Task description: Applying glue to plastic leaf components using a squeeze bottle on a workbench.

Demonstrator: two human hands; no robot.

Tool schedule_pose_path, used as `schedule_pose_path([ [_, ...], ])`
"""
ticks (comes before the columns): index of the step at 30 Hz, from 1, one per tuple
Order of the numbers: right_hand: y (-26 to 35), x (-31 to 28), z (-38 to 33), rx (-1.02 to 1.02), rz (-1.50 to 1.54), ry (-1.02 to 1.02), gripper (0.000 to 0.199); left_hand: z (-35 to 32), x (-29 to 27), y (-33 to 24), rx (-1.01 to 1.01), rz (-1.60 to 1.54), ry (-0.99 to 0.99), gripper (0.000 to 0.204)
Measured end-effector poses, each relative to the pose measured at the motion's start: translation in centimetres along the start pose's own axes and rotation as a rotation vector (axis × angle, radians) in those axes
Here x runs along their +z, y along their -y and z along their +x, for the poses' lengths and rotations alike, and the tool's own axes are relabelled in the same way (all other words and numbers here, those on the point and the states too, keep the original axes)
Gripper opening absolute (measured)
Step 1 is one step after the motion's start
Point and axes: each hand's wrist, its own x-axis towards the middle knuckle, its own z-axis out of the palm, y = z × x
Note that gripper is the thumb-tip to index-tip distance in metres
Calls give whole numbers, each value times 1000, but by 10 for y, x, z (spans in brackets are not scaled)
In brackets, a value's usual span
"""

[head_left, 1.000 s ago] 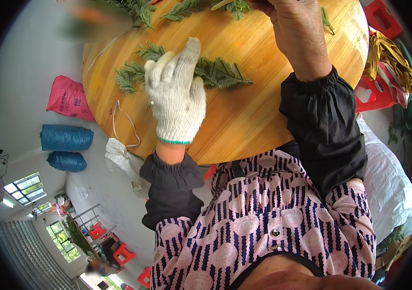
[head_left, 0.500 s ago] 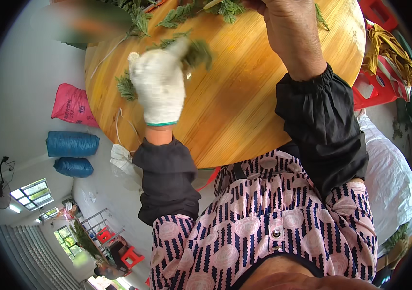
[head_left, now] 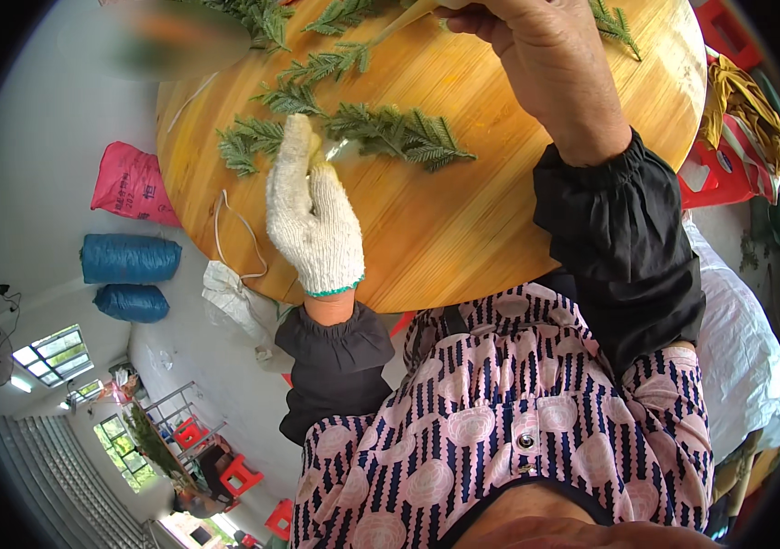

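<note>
My left hand, in a white knit glove with a green-edged cuff, is closed at the near left of the round wooden table. Its fingertips are at the base of a green artificial fir sprig whose tip points right. A small shiny spot shows by the fingers. My bare right hand is at the far side, its fingers closed around a pale stem. From that stem a needled green branch runs toward the left hand. The right fingertips are partly hidden at the upper edge.
More fir sprigs lie at the far side of the table, one right of my right hand. A white cord loops over its left edge. Pink and blue bags are at left; a red stool and white sack are at right.
My left hand has turned and drawn back toward me, with the sprig at its fingers now sharp and pointing right. My right hand has shifted slightly, and the pale-stemmed branch extends further left.
</note>
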Motion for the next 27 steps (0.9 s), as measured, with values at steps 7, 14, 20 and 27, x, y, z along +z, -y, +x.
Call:
schedule_pose_path([
  [7,2,-2,4,52,-151,-60,15,3,25,-29,-169,48,85,55],
  [14,-32,1,-20,250,265,-77,22,2,42,-17,60,511,129,75],
  [20,-35,2,-61,364,485,-138,22,-11,43,-9,-325,44,18,76],
  [27,-61,0,-70,399,506,-311,26,-17,38,-16,-315,198,73,74],
])
